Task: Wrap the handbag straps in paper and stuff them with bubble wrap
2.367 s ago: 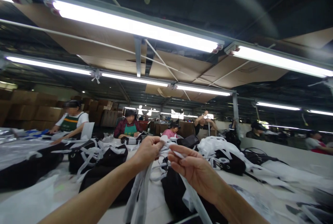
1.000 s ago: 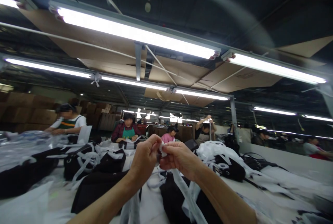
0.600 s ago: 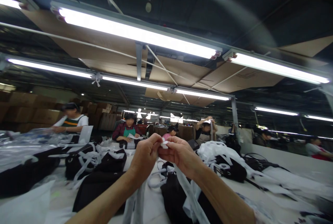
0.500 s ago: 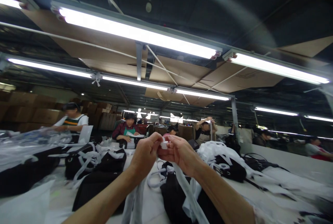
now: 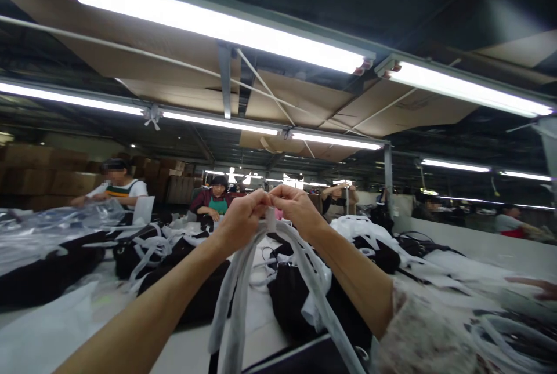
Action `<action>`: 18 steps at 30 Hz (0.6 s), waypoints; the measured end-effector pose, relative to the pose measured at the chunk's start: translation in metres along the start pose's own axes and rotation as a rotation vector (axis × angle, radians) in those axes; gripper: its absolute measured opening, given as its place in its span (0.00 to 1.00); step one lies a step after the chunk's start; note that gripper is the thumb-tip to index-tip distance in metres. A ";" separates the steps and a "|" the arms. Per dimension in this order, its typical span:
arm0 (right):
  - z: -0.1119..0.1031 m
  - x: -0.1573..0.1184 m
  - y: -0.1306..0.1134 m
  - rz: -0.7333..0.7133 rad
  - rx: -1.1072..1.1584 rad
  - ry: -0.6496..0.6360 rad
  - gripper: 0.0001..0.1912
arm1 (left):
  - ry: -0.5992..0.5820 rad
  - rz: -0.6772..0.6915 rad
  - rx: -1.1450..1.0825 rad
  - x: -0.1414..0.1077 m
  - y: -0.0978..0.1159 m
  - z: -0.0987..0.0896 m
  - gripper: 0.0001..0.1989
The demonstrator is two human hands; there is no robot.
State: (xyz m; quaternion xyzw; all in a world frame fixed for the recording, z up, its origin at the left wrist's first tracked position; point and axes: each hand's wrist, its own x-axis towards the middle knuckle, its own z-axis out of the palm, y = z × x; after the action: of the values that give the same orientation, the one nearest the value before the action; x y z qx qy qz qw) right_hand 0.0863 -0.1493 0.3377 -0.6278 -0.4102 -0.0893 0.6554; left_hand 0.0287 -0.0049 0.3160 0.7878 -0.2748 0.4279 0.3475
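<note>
My left hand [image 5: 240,220] and my right hand [image 5: 296,207] are raised in front of me, fingertips meeting, both pinched on the top of a long white strap [image 5: 237,287]. The strap hangs down from the pinch in two loops, one under each hand, toward the table. Under the hands lies a black bag [image 5: 296,304] with white strips draped over it.
The long worktable [image 5: 52,322] is piled with black bags [image 5: 134,249] and white straps [image 5: 369,229]. Clear plastic lies at the left [image 5: 56,223]. Several other people sit across the table, one in a white shirt [image 5: 117,185], one in a green apron [image 5: 215,203]. Another person's hand [image 5: 533,287] is at the right edge.
My two hands have come together and risen with the strap pinched between them; the strap now hangs lower in long loops. The camera has tilted slightly.
</note>
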 end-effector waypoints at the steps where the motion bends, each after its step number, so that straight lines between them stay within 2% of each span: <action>1: 0.000 0.000 -0.002 0.022 0.018 -0.022 0.15 | -0.011 0.004 -0.001 0.001 0.002 -0.001 0.08; 5: 0.003 -0.002 -0.007 0.059 0.043 -0.075 0.16 | -0.025 0.032 0.001 -0.004 0.001 0.002 0.02; 9: 0.007 -0.005 -0.004 0.018 0.054 -0.062 0.14 | -0.013 0.037 0.004 -0.011 -0.003 0.004 0.06; 14: 0.012 -0.004 0.003 -0.014 0.067 -0.014 0.13 | -0.098 0.032 -0.033 -0.018 0.001 -0.002 0.09; 16: 0.013 -0.001 0.001 -0.016 0.070 -0.031 0.14 | -0.080 0.025 -0.045 -0.019 0.003 -0.005 0.09; 18: 0.013 0.002 -0.005 -0.020 0.072 -0.060 0.16 | -0.013 0.010 -0.061 -0.019 0.003 -0.007 0.05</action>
State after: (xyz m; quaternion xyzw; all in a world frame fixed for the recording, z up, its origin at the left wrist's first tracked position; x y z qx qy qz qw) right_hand 0.0787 -0.1374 0.3408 -0.6022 -0.4387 -0.0624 0.6641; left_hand 0.0143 0.0014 0.3027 0.7782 -0.2942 0.4158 0.3675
